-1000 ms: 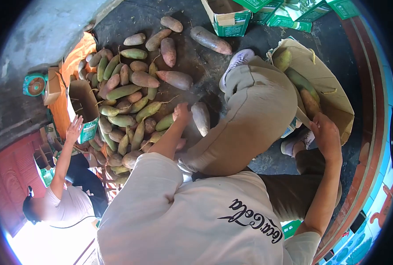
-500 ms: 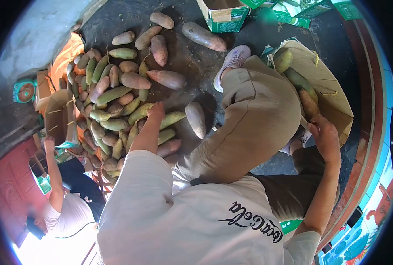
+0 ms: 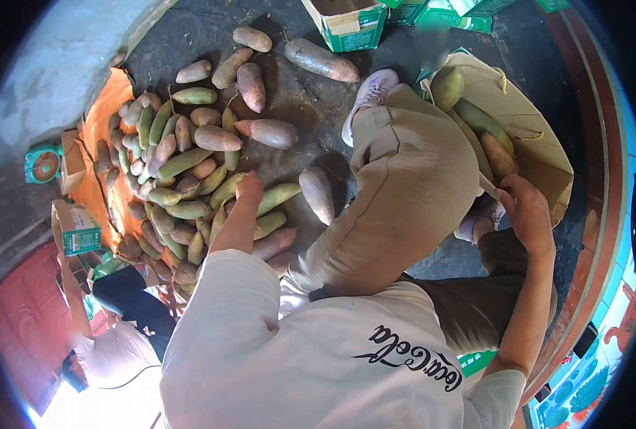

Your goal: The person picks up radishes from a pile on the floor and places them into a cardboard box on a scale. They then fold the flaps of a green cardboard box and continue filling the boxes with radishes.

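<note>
My left hand [image 3: 249,186] reaches down to the heap, its fingers closed at the end of a long green vegetable [image 3: 226,189]; the fingertips are partly hidden. Around it lie several thick, long vegetables, some green and some reddish brown, like big radishes or gourds. My right hand [image 3: 527,209] is closed on the near edge of an open cardboard box [image 3: 540,154] beside my leg. Inside that box rest a brownish vegetable [image 3: 498,156], close to my right fingers, a dark green one [image 3: 481,123] and a lighter green one [image 3: 448,89].
A thick reddish vegetable [image 3: 316,194] lies apart, near my knee. Green-printed boxes [image 3: 354,30] stand at the top. On the left, a co-worker [image 3: 118,350] has a hand at another box [image 3: 76,227], near an orange sheet [image 3: 98,182] and a small green fan [image 3: 43,164].
The co-worker's box has moved away from the heap, down and left, baring more orange sheet. My view has shifted slightly; both my hands stay nearly where they were.
</note>
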`<act>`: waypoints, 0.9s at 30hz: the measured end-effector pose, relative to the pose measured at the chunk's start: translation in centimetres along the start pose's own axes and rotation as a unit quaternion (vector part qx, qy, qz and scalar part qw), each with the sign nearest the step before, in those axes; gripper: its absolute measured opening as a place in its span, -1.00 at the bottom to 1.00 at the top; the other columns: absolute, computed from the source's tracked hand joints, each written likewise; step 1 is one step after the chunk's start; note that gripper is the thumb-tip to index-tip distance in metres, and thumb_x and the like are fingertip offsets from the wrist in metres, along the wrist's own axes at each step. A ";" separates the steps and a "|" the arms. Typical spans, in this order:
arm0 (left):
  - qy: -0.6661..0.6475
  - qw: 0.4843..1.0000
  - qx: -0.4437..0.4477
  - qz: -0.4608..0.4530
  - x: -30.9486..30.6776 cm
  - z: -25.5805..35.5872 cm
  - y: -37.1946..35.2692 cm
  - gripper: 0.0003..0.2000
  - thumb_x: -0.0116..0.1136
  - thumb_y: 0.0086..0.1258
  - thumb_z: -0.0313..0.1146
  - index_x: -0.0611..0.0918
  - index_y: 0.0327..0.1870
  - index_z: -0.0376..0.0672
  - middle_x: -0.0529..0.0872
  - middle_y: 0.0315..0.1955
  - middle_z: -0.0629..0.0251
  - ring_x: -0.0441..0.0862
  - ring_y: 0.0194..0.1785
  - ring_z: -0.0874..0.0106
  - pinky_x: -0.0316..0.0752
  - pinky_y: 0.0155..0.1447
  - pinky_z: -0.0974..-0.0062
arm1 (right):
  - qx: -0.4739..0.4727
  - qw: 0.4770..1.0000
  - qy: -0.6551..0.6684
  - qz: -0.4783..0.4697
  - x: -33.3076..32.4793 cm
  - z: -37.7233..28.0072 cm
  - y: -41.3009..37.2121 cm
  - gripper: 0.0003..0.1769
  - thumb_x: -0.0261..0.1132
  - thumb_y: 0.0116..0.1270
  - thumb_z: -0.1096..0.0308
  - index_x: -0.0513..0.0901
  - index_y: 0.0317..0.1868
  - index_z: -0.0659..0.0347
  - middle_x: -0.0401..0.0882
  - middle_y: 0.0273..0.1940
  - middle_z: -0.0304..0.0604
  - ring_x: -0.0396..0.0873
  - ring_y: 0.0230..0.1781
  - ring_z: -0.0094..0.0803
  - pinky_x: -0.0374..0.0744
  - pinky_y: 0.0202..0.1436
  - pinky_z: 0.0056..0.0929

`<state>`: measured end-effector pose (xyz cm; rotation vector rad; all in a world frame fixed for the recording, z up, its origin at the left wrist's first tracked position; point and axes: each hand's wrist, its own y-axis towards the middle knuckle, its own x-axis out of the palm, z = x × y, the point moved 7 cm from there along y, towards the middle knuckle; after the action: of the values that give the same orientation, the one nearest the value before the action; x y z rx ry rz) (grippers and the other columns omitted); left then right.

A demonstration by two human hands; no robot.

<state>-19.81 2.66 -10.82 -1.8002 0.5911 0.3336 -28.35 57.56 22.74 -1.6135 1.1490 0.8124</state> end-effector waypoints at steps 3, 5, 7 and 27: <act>-0.048 0.998 -0.032 0.018 3.2 -1.1 2.5 -0.71 0.04 0.34 -0.39 0.59 0.07 -0.02 0.40 0.24 0.30 0.49 0.20 0.29 0.49 0.14 0.26 | -0.004 1.000 -0.006 -0.001 0.1 0.2 0.0 -0.82 0.30 0.19 0.36 0.57 -0.24 0.26 0.60 -0.32 0.09 0.57 -0.23 0.05 0.49 -0.18 -0.12; 0.006 1.000 -0.003 0.023 3.8 -0.6 2.4 -0.72 0.01 0.36 -0.38 0.60 0.07 0.00 0.39 0.25 0.34 0.48 0.21 0.33 0.46 0.15 0.25 | -0.004 1.000 -0.004 -0.002 0.2 0.2 0.0 -0.82 0.30 0.19 0.36 0.57 -0.23 0.25 0.60 -0.32 0.08 0.57 -0.23 0.04 0.49 -0.18 -0.12; 0.057 0.998 0.029 0.026 2.8 0.2 1.2 -0.72 -0.01 0.37 -0.37 0.61 0.06 0.00 0.40 0.24 0.35 0.47 0.22 0.36 0.44 0.17 0.25 | 0.000 1.000 0.000 -0.008 0.2 0.2 0.1 -0.82 0.30 0.19 0.37 0.56 -0.23 0.25 0.60 -0.32 0.08 0.57 -0.22 0.04 0.49 -0.17 -0.12; -0.265 0.953 -0.015 0.144 -1.2 -1.3 0.0 -0.74 -0.13 0.42 -0.27 0.60 -0.18 -0.21 0.69 -0.24 0.04 0.67 -0.09 0.14 0.57 -0.06 0.17 | -0.061 0.996 -0.066 0.022 0.5 0.6 -0.3 -0.81 0.28 0.21 0.27 0.55 -0.32 0.21 0.60 -0.40 0.04 0.59 -0.28 -0.04 0.50 -0.17 -0.13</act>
<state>-20.88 1.67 -9.82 -1.5579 0.4615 0.9933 -27.86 58.02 22.18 -1.6129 1.0602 1.0198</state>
